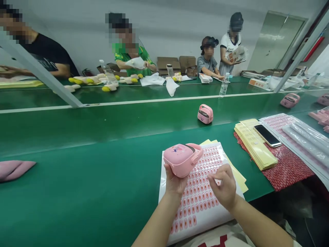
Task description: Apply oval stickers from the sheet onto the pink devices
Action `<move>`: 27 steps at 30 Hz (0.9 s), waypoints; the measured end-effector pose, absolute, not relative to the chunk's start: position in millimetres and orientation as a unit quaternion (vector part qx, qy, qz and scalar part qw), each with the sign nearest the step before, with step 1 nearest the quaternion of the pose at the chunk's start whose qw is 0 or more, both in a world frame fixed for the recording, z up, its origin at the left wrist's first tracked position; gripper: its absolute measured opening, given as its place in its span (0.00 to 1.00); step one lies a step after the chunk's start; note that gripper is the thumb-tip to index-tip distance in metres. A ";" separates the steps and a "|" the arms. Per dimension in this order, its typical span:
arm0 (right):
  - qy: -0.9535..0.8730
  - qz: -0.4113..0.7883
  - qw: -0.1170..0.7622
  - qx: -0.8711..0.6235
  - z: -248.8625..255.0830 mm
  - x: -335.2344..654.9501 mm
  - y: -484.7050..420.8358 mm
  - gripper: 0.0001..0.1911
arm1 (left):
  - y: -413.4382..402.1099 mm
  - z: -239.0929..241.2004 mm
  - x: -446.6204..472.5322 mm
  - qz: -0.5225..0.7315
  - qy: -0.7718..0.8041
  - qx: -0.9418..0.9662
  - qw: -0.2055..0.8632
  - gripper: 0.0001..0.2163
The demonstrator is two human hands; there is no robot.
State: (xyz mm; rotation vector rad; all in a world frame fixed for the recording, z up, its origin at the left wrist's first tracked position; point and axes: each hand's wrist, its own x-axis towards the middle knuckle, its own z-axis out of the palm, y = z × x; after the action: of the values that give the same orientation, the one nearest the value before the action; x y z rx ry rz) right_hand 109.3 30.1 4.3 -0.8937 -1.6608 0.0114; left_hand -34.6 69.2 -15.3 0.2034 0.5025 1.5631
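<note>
My left hand (175,181) is wrapped round a small pink rounded case (180,158) with a carry handle, a dark front window and a printed picture on top. It is raised over a white sheet of stickers (205,200) with rows of small pink ovals, several of them gone from the lower rows. Over the sheet's right side, my right hand (224,187) has thumb and forefinger pinched together. Whatever those fingertips may hold is too small to make out. Yellow paper (239,176) sticks out from beneath the sheet.
Another pink case (205,114) sits on the green belt ahead. To the right lie a yellow paper stack (254,144), a phone (267,135) and red patterned material (290,168). A pink object (15,170) lies far left. Several people work behind the belt, near a water bottle (224,85).
</note>
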 end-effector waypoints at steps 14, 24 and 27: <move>-0.689 -0.119 0.605 -0.381 7.3 75.6 64.8 0.10 | 59.0 -29.4 -31.3 0.637 0.171 0.037 0.751 0.31; -0.678 -0.136 0.581 -0.430 13.9 69.3 63.9 0.13 | 57.4 -30.0 -31.3 0.634 0.146 0.037 0.758 0.27; -0.682 -0.129 0.571 -0.437 14.7 69.8 64.9 0.13 | 58.0 -29.9 -32.4 0.626 0.092 0.044 0.773 0.24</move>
State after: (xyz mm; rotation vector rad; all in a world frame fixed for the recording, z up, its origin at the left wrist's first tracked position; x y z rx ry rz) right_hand 69.8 64.9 14.7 -1.0259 -1.6007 -0.3029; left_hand -32.4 58.0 -29.9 0.0959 0.1992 1.3567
